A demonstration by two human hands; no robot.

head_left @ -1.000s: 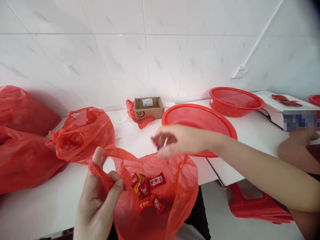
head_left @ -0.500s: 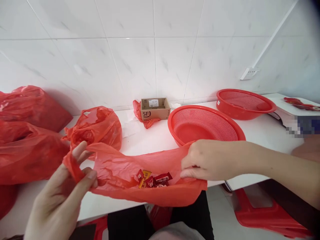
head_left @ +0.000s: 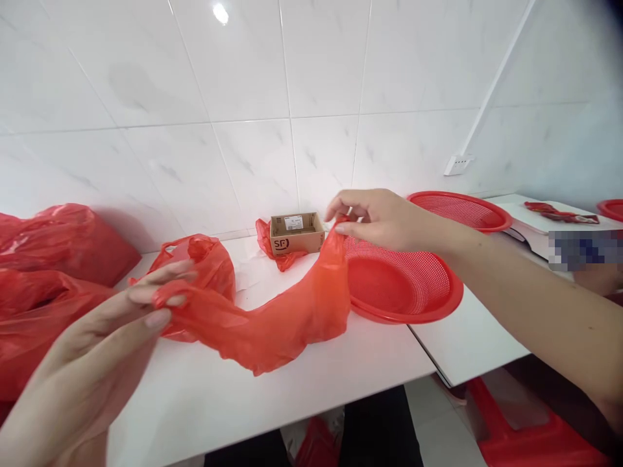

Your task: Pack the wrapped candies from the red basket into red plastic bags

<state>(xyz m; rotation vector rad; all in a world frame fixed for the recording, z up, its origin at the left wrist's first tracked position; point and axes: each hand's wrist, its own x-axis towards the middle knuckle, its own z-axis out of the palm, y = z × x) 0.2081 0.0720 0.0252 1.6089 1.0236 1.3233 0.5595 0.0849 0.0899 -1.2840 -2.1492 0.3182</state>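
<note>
A thin red plastic bag (head_left: 282,324) is stretched between my two hands above the white table. My left hand (head_left: 111,337) pinches one end of it, a loop of the bag round its fingers. Higher up, my right hand (head_left: 374,217) grips the other end, so the bag sags in the middle. Its inside is hidden from this side. Just behind my right hand lies a red perforated basket (head_left: 403,285), with only smooth red bottom visible. Beyond my left hand stands a full-looking red plastic bag (head_left: 214,266).
Large red bags (head_left: 73,240) fill the left side. A small cardboard box (head_left: 296,233) stands by the tiled wall with red plastic around it. Further right are a second red basket (head_left: 462,211), packets (head_left: 559,213) and a person's sleeve (head_left: 579,251). A red stool (head_left: 530,421) stands below.
The bag has been lifted and turned; the small wrapped sweets seen in it earlier are out of sight. My right hand has risen, and the view has shifted.
</note>
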